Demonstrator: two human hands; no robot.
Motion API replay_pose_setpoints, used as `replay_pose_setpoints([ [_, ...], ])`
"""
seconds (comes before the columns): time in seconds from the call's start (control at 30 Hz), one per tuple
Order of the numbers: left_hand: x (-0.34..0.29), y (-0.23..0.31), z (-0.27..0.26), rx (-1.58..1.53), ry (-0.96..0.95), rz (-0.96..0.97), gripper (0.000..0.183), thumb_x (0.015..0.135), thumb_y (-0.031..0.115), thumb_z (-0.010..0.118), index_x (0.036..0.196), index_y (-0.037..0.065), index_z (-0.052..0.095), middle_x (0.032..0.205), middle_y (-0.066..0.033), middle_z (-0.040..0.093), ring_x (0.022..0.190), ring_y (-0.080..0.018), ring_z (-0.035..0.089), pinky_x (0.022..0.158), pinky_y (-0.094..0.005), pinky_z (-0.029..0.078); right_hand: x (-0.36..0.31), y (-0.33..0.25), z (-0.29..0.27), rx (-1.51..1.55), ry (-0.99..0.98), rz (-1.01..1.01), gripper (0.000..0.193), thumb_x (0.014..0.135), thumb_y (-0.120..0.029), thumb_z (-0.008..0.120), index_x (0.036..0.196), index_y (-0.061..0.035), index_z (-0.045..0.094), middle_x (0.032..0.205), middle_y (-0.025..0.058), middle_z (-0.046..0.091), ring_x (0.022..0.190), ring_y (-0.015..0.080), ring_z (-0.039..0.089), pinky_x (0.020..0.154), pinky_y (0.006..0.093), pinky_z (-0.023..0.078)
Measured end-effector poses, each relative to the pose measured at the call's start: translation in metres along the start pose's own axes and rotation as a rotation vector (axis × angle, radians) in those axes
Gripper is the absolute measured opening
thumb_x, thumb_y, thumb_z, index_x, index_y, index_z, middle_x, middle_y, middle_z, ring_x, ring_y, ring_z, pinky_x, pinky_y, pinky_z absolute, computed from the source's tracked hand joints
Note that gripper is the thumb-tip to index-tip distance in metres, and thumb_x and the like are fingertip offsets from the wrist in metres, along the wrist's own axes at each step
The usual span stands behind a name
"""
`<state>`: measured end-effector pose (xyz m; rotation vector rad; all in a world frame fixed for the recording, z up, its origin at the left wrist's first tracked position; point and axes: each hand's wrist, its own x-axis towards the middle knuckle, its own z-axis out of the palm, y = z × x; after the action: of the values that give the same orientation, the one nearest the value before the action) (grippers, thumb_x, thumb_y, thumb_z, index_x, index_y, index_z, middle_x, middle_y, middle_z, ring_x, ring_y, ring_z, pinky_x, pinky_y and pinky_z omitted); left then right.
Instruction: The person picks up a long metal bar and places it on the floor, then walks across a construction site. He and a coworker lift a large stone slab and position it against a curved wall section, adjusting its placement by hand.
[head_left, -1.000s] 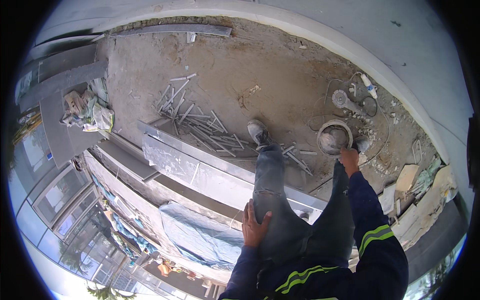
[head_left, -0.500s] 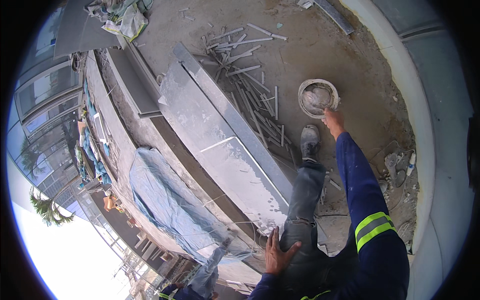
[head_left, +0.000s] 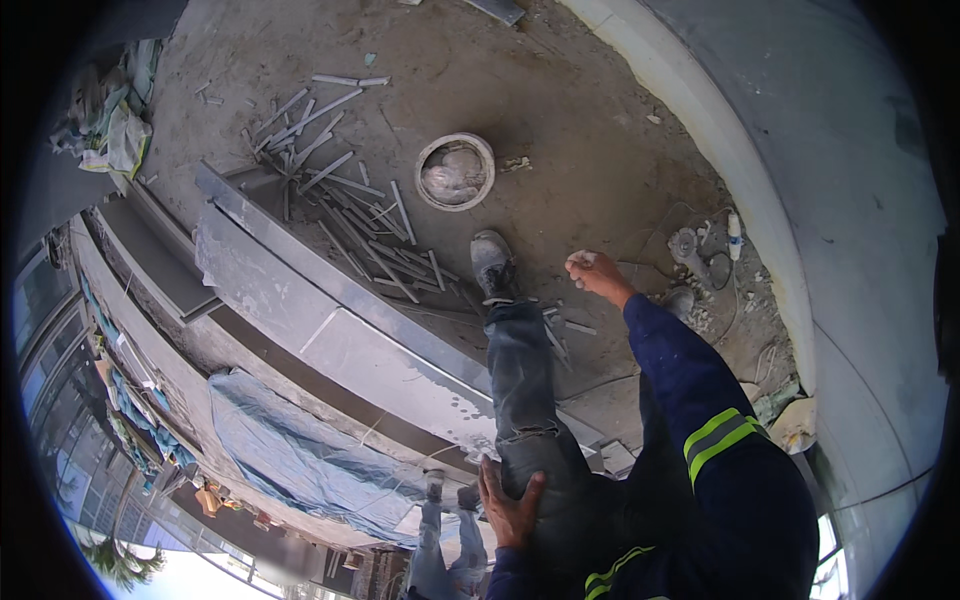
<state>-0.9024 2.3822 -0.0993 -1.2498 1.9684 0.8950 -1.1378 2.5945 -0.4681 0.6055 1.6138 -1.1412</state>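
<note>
Since the earlier frame, my right hand (head_left: 598, 277) has come off the bucket (head_left: 489, 172) and drawn back, leaving it upright on the floor (head_left: 585, 150), just beyond my left boot (head_left: 492, 262). That hand now hangs to the right of the bucket and nearer me, well clear of its rim, fingers curled in toward the thumb; I cannot tell whether anything is pinched between them. My left hand (head_left: 510, 508), far on my side of the bucket, lies on my left thigh, thumb spread away from the fingers and only the trousers (head_left: 525, 385) under it. My two hands are well apart. Pale, lumpy stuff (head_left: 455, 178) sits inside the bucket. Left of the bucket and a little nearer me lie scattered grey strips (head_left: 403, 213), with a long grey panel (head_left: 400, 380) on my side of them. To the right of the bucket, also nearer me, a dusty tool (head_left: 688, 250) rests on the floor.
</note>
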Motion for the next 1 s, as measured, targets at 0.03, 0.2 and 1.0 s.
replay_pose_setpoints([
  [0.03, -0.003, 0.003, 0.007, 0.032, -0.023, 0.014, 0.110, 0.077, 0.052, 0.085, 0.155, -0.005, 0.033, 0.153, -0.0344, 0.039, 0.143, -0.0463, 0.039, 0.117, -0.0507, 0.035, -0.020, 0.040, -0.031, -0.065, 0.047, 0.010, 0.044, 0.093, -0.037, 0.070, 0.119, -0.0022, 0.069, 0.086, 0.0076, 0.071, 0.072, 0.0195, 0.067, 0.067, 0.0329, 0.055],
  [0.2, -0.020, 0.011, 0.055, 0.141, -0.031, 0.153, 0.106, 0.079, 0.048, 0.083, 0.156, -0.005, 0.032, 0.155, -0.0316, 0.039, 0.145, -0.0470, 0.037, 0.119, -0.0528, 0.031, -0.078, 0.239, -0.179, -0.303, 0.449, 0.166, 0.049, 0.083, -0.041, 0.073, 0.107, 0.0020, 0.072, 0.103, 0.0249, 0.074, 0.094, 0.0446, 0.071, 0.086, 0.0502, 0.055],
  [1.0, -0.126, 0.013, 0.170, -0.344, 0.288, 0.146, 0.059, 0.094, 0.036, 0.071, 0.142, 0.005, 0.058, 0.141, -0.0207, 0.061, 0.129, -0.0385, 0.059, 0.107, -0.0453, 0.047, -0.205, -0.053, -0.262, -0.400, -0.106, -0.048, 0.047, 0.098, -0.024, 0.065, 0.141, -0.0090, 0.054, 0.106, 0.0016, 0.065, 0.087, 0.0102, 0.063, 0.077, 0.0269, 0.050],
])
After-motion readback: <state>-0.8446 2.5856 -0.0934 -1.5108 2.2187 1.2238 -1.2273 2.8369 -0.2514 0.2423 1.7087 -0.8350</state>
